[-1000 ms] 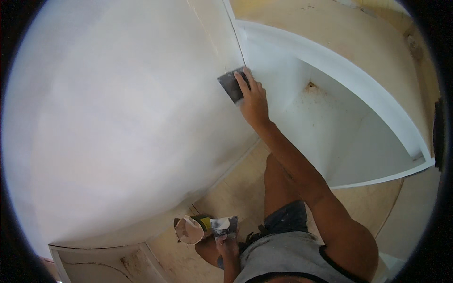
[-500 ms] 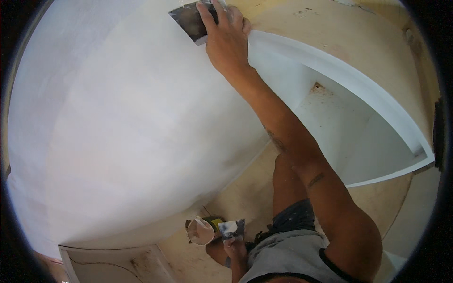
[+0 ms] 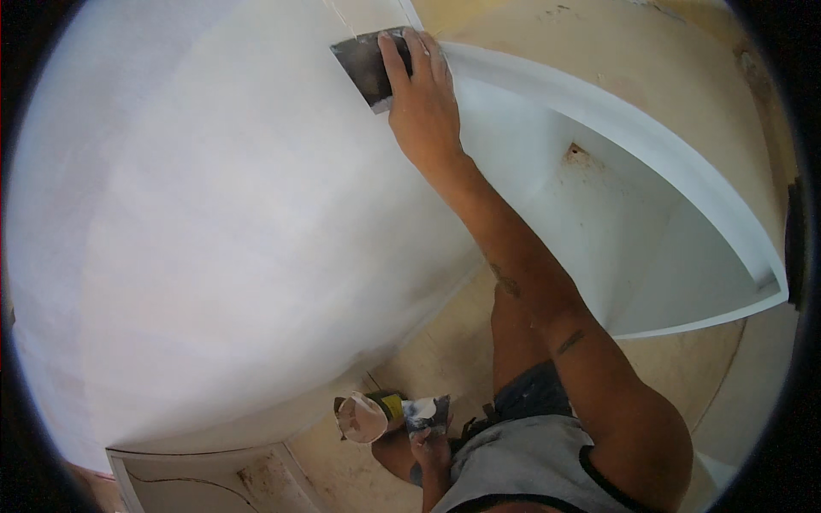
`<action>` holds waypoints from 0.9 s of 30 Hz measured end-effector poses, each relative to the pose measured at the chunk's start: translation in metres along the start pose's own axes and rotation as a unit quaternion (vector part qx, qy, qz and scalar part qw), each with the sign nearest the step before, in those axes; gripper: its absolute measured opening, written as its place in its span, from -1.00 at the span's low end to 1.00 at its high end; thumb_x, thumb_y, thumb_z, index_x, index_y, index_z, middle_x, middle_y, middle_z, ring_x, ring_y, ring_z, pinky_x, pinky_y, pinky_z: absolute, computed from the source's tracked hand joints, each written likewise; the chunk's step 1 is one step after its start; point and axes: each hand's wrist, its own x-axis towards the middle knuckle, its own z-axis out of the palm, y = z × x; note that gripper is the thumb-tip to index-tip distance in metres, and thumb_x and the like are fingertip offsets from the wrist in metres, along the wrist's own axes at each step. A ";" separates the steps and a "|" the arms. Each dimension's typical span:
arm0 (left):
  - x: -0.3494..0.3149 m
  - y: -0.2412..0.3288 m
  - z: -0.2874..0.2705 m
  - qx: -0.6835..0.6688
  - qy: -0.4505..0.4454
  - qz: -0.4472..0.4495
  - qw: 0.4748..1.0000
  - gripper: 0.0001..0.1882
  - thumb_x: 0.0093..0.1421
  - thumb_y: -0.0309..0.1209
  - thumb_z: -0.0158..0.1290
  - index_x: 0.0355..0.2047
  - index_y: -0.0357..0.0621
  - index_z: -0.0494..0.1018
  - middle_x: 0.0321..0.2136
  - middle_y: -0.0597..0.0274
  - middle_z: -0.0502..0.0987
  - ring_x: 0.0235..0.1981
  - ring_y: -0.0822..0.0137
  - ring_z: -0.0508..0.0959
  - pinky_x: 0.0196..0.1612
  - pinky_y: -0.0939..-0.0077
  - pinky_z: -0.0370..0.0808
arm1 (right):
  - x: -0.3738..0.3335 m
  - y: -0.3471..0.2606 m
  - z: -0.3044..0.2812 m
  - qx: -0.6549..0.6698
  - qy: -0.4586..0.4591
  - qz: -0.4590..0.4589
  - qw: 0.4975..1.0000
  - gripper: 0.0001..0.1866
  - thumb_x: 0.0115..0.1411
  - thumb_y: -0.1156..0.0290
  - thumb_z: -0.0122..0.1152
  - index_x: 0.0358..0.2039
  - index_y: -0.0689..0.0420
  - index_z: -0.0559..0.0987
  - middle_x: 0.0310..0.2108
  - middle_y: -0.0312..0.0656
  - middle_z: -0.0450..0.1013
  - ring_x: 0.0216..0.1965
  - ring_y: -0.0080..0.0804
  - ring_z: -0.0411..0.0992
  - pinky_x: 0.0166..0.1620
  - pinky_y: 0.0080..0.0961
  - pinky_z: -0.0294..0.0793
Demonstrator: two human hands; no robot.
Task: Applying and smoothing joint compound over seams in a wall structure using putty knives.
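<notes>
My right hand [image 3: 428, 111] reaches far up, with its fingers spread over the back of a dark, flat putty knife [image 3: 366, 73]. The blade lies against the white wall [image 3: 256, 222], close to the wall's right edge. Low in the view, my left hand [image 3: 430, 449] is closed round a second putty knife [image 3: 438, 412], which carries a dab of white filler [image 3: 421, 414]. Just left of that knife is an open tub [image 3: 363, 419] with a pale, smeared inside and a dark and yellow outer side.
A white-framed recess [image 3: 633, 231] with a stained inner corner lies right of my right arm. Another shallow white box-like recess [image 3: 197, 479] sits at the lower left. Beige floor [image 3: 436, 350] shows below the wall, beside my bent leg [image 3: 522, 333].
My right hand and its putty knife have moved down the wall toward me and a little to the right. The left hand's knife has shifted slightly right.
</notes>
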 end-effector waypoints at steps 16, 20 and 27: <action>-0.008 0.004 -0.003 0.005 0.054 -0.014 0.998 -0.34 -0.07 -0.43 0.05 0.13 -0.24 0.34 0.07 -0.02 0.48 0.14 -0.10 0.45 0.26 -0.02 0.35 | -0.106 0.038 0.015 -0.059 -0.143 0.087 0.984 -0.20 0.09 0.58 0.23 0.36 -0.03 0.24 0.38 0.01 0.11 0.20 0.05 0.24 0.17 0.05 0.18; -0.006 0.012 0.027 -0.009 -0.030 0.022 0.999 -0.33 -0.05 -0.40 0.07 0.15 -0.23 0.32 0.09 -0.01 0.47 0.13 -0.08 0.46 0.23 -0.04 0.38 | -0.124 0.034 -0.001 -0.054 -0.141 0.097 0.984 -0.14 0.02 0.61 0.27 0.37 -0.02 0.22 0.37 -0.04 0.12 0.20 0.03 0.24 0.19 0.03 0.18; -0.005 0.093 0.174 -0.013 -0.157 -0.053 0.986 -0.48 0.31 -0.06 0.00 0.17 -0.09 0.34 0.03 0.07 0.50 0.05 0.01 0.52 -0.09 0.04 0.56 | -0.087 0.024 -0.061 -0.010 -0.244 0.076 0.967 -0.30 0.04 0.63 0.20 0.26 0.08 0.36 0.31 -0.02 0.22 0.18 0.01 0.28 0.20 0.01 0.21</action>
